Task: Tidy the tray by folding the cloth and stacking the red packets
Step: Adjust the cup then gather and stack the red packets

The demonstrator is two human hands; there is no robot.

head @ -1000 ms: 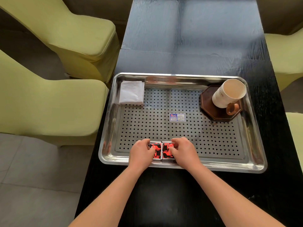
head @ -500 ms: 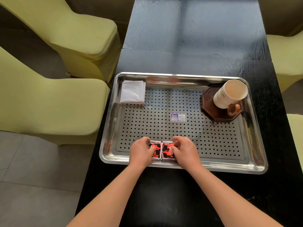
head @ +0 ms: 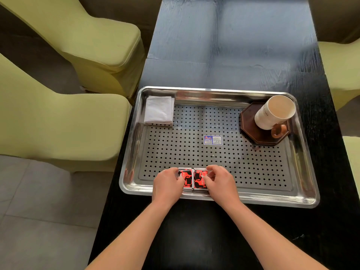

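My left hand (head: 167, 184) grips the left packet (head: 187, 179), my right hand (head: 221, 182) grips the right packet (head: 198, 180); they touch at 6 o'clock in the tray (head: 214, 90). The cloth (head: 159, 110) lies folded at 10 o'clock.

The tray (head: 214, 90) lies open mid-floor, while cloth (head: 158, 110) and mug (head: 274, 112) block its far corners.

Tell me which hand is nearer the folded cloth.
Left. The left hand holds a red packet at the tray's near edge, nearly in line with the cloth; the right hand holds the next packet, further right.
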